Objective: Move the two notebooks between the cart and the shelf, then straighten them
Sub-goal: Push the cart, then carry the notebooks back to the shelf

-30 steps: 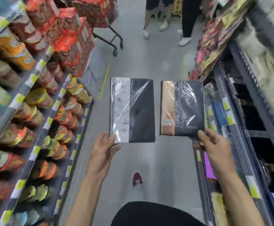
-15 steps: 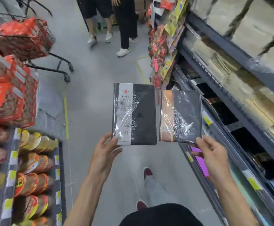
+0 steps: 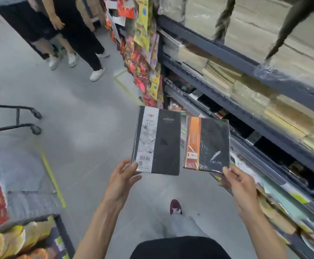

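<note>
**Notebooks in transit, one per grip**

My left grip (image 3: 122,181) pinches the lower left corner of the black shrink-wrapped notebook with the white band (image 3: 158,143), thumb on the cover, so the book stands up above it. My right grip (image 3: 240,186) holds the black wrapped notebook with the orange band (image 3: 208,144) by its lower right corner. The two books hang side by side between the grips, edges near but apart, over the grey floor (image 3: 89,128).

I judge this to be the carrying step. The black wire-frame cart (image 3: 18,117) lies well off to the left of my left grip, and the dark metal shelf (image 3: 275,135) is just beyond my right. Next I must swing both books rightward to a dark gap in the shelf, lay them flat, then square their edges. Corner pinches on slick wrap could slip.
</note>
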`<state>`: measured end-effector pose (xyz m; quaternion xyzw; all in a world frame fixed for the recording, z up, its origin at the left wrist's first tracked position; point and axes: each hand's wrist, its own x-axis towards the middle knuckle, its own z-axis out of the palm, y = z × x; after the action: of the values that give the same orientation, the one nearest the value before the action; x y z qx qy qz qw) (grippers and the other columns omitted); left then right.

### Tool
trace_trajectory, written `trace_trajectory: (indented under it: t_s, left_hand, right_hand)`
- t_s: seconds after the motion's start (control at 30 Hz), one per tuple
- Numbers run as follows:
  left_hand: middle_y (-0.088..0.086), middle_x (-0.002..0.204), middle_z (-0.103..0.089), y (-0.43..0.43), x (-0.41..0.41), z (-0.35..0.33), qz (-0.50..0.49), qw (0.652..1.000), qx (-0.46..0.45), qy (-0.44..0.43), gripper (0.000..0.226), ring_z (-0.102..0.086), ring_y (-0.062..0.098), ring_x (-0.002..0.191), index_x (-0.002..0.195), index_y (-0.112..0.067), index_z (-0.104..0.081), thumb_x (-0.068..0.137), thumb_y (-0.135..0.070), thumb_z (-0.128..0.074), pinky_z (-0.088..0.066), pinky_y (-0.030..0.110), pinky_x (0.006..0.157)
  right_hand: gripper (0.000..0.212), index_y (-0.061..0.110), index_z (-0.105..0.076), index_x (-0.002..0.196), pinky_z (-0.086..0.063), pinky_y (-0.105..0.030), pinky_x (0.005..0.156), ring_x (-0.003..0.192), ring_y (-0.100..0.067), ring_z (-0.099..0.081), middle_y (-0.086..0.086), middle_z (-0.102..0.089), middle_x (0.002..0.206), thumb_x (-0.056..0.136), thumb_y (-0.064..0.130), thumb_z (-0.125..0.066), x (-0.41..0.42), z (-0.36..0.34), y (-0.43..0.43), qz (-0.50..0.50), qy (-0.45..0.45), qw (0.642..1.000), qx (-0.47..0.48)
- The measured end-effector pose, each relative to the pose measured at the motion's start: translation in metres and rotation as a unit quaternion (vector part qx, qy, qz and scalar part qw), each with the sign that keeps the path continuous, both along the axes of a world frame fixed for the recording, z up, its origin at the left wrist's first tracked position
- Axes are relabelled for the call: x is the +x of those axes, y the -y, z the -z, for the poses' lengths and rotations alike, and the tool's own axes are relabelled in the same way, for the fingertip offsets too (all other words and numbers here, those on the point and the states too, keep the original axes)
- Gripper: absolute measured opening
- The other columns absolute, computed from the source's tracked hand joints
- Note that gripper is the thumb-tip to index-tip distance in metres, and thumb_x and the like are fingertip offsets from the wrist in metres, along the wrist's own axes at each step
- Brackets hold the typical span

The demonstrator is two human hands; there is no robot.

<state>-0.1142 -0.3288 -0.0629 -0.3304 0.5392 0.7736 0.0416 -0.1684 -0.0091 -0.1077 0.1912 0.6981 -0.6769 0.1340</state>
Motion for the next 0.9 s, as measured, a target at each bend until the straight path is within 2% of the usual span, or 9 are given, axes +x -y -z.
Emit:
trace_trajectory:
  t_s: [0.07,0.2,0.37,0.47,0.6,0.73,0.9]
  left_hand:
    - [0.005,0.099,-0.071,0.004,-0.02,0.004,0.026,1.0,0.002,0.01,0.011,-0.065,0.013,0.078,0.103,-0.015,-0.058,0.093,-0.015,-0.062,-0.053,0.023,0.072]
    - [0.002,0.096,-0.075,0.006,-0.061,0.011,0.079,0.997,0.008,0.025,0.004,-0.067,0.012,0.078,0.098,-0.016,-0.057,0.099,-0.012,-0.056,-0.048,0.026,0.076]
    - [0.003,0.097,-0.076,0.015,-0.115,0.019,0.148,0.988,-0.003,0.036,0.008,-0.071,0.012,0.081,0.096,-0.018,-0.061,0.1,-0.013,-0.056,-0.049,0.029,0.079]
    - [0.005,0.098,-0.074,0.024,-0.147,0.027,0.174,0.984,0.012,0.046,0.007,-0.071,0.012,0.078,0.097,-0.018,-0.059,0.1,-0.013,-0.056,-0.049,0.03,0.081]
    - [0.005,0.099,-0.074,0.037,-0.19,0.041,0.235,0.97,0.02,0.056,0.006,-0.072,0.01,0.078,0.096,-0.018,-0.059,0.1,-0.014,-0.057,-0.05,0.028,0.082]
    - [0.003,0.095,-0.075,0.045,-0.234,0.063,0.265,0.962,0.024,0.06,0.005,-0.072,0.01,0.076,0.103,-0.016,-0.057,0.099,-0.014,-0.058,-0.051,0.025,0.077]
    - [0.004,0.101,-0.073,0.054,-0.279,0.093,0.3,0.951,0.029,0.065,0.019,-0.072,0.01,0.076,0.117,-0.014,-0.056,0.098,-0.016,-0.06,-0.054,0.024,0.073]
  right_hand:
    - [0.027,-0.002,-0.065,0.118,-0.057,-0.02,0.066,0.085,-0.009,-0.072,-0.01,-0.073,0.113,0.099,0.017,-0.058,-0.004,0.003,0.0,0.016,0.008,1.0,0.001]
    - [0.02,0.005,-0.07,0.111,-0.057,-0.021,0.064,0.094,-0.016,-0.073,-0.006,-0.075,0.109,0.099,0.014,-0.057,-0.009,0.0,0.005,0.074,0.004,0.997,-0.008]
    - [0.018,0.017,-0.07,0.099,-0.056,-0.02,0.059,0.087,-0.014,-0.074,0.0,-0.075,0.102,0.1,0.008,-0.055,-0.02,0.001,0.02,0.165,0.014,0.986,-0.024]
    - [0.018,0.017,-0.07,0.1,-0.056,-0.02,0.059,0.085,-0.012,-0.074,0.006,-0.076,0.097,0.1,0.008,-0.055,-0.026,0.008,0.034,0.204,0.019,0.979,-0.023]
    - [0.016,0.014,-0.069,0.099,-0.057,-0.021,0.059,0.083,-0.011,-0.075,0.001,-0.074,0.098,0.1,0.008,-0.055,-0.036,0.024,0.057,0.257,0.043,0.965,-0.023]
    - [0.016,0.009,-0.068,0.108,-0.055,-0.021,0.059,0.082,-0.01,-0.074,-0.003,-0.073,0.101,0.1,0.009,-0.054,-0.05,0.043,0.076,0.304,0.046,0.951,-0.037]
    - [0.01,0.008,-0.065,0.099,-0.055,-0.023,0.061,0.08,-0.012,-0.075,-0.007,-0.067,0.098,0.1,0.01,-0.056,-0.076,0.07,0.086,0.364,0.055,0.928,-0.05]
